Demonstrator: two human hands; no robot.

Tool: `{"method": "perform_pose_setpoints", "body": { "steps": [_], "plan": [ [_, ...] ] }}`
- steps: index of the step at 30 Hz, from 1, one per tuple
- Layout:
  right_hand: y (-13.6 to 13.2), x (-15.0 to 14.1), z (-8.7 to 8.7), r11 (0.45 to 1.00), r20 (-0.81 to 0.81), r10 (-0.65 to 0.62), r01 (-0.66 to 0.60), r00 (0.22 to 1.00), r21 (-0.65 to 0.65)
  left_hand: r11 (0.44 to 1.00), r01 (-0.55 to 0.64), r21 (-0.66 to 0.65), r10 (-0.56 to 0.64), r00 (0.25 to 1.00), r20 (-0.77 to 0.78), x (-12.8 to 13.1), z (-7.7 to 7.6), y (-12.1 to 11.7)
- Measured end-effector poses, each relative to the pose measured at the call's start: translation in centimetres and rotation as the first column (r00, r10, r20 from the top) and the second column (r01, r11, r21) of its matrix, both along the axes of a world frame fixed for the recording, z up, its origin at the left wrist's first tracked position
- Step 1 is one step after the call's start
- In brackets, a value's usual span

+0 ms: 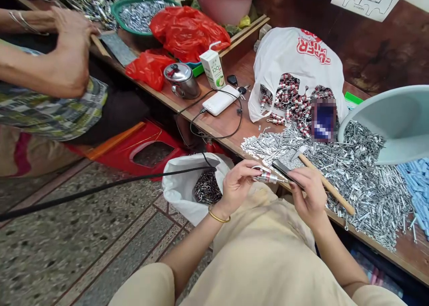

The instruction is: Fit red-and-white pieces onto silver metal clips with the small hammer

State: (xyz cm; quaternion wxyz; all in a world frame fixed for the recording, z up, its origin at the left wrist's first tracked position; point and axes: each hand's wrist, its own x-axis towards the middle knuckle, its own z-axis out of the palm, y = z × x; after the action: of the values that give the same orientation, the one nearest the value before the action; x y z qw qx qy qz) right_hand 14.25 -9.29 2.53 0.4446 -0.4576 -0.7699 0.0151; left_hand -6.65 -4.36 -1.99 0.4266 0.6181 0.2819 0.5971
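Note:
My left hand (236, 183) pinches a small silver-and-red metal part (269, 177) with a thin rod sticking out to the right. Fingers of my right hand (310, 194) are closed on a dark flat metal tool (283, 168), at the rod's end; its exact kind is unclear. Both hands are above my lap at the table edge. Just beyond my right hand lies a wooden-handled hammer (330, 186) on a heap of loose metal pieces (362, 185). Similar red-and-silver parts (291, 95) spill from a white plastic bag (301, 51).
A grey-blue basin (402, 122) tips over the heap at right. A white power bank (221, 100) with a black cable, drink carton (212, 69) and steel cup (182, 80) stand left. Below is an open white sack (181, 185). Another person's arms (67, 55) are at far left.

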Motion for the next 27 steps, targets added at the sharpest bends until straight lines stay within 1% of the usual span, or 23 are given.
{"method": "perform_pose_setpoints", "body": {
  "steps": [2,5,8,10,12,13,15,17,18,20,21,22,23,24,25,27],
  "plan": [
    [0.1,-0.3,0.3,1.0,-0.004,0.01,-0.01,1.0,0.002,0.999,0.0,0.042,0.001,0.999,-0.032,-0.2,0.2,0.3],
    [0.2,-0.3,0.6,1.0,-0.016,0.008,-0.008,1.0,-0.029,0.997,0.005,0.079,0.0,0.998,-0.059,-0.7,0.3,0.3],
    [0.4,-0.6,0.7,0.995,-0.011,0.054,-0.055,0.998,-0.089,0.998,0.029,0.064,-0.025,0.998,-0.064,-0.3,0.3,0.0],
    [0.3,-1.2,0.4,0.988,-0.017,0.068,-0.069,0.998,-0.138,0.999,0.045,-0.009,-0.046,0.999,-0.029,0.6,0.4,-0.4],
    [0.2,-1.8,-0.3,0.982,-0.064,0.018,-0.03,0.998,-0.187,0.986,0.095,-0.137,-0.089,0.995,0.052,2.0,0.3,-1.0],
    [0.1,-2.0,-0.8,0.978,-0.102,-0.028,0.005,0.994,-0.211,0.968,0.138,-0.212,-0.117,0.987,0.107,2.8,0.1,-1.2],
    [-0.1,-2.0,-1.9,0.959,-0.177,-0.121,0.069,0.977,-0.275,0.908,0.234,-0.347,-0.166,0.963,0.214,4.3,-0.4,-1.7],
    [-0.5,-0.9,-2.8,0.93,-0.185,-0.169,0.095,0.968,-0.355,0.844,0.288,-0.452,-0.172,0.944,0.281,5.3,-1.4,-1.7],
    [-0.8,0.0,-3.3,0.916,-0.15,-0.191,0.121,0.97,-0.382,0.817,0.292,-0.496,-0.161,0.943,0.29,5.5,-1.9,-1.4],
    [-1.5,2.8,-4.2,0.884,0.01,-0.282,0.264,0.959,-0.386,0.777,0.271,-0.568,-0.138,0.954,0.266,5.3,-3.2,-0.4],
    [-1.9,4.6,-4.7,0.853,0.126,-0.366,0.387,0.922,-0.35,0.762,0.251,-0.597,-0.132,0.963,0.236,4.9,-3.8,0.3],
    [-2.2,6.3,-5.2,0.804,0.251,-0.455,0.515,0.855,-0.298,0.75,0.223,-0.623,-0.127,0.972,0.196,4.5,-4.3,1.1],
    [-2.5,8.0,-5.7,0.762,0.379,-0.468,0.582,0.798,-0.283,0.739,0.19,-0.647,-0.122,0.981,0.149,4.0,-4.9,1.8],
    [-2.7,9.5,-6.2,0.741,0.477,-0.445,0.611,0.758,-0.278,0.728,0.159,-0.667,-0.127,0.987,0.096,3.6,-5.3,2.6],
    [-2.7,10.8,-6.6,0.731,0.554,-0.415,0.627,0.722,-0.27,0.717,0.132,-0.685,-0.136,0.99,0.049,3.3,-5.7,3.3],
    [-2.5,12.2,-7.0,0.735,0.652,-0.333,0.621,0.681,-0.274,0.698,0.106,-0.708,-0.153,0.988,-0.003,3.0,-6.2,4.3]
  ]
}}
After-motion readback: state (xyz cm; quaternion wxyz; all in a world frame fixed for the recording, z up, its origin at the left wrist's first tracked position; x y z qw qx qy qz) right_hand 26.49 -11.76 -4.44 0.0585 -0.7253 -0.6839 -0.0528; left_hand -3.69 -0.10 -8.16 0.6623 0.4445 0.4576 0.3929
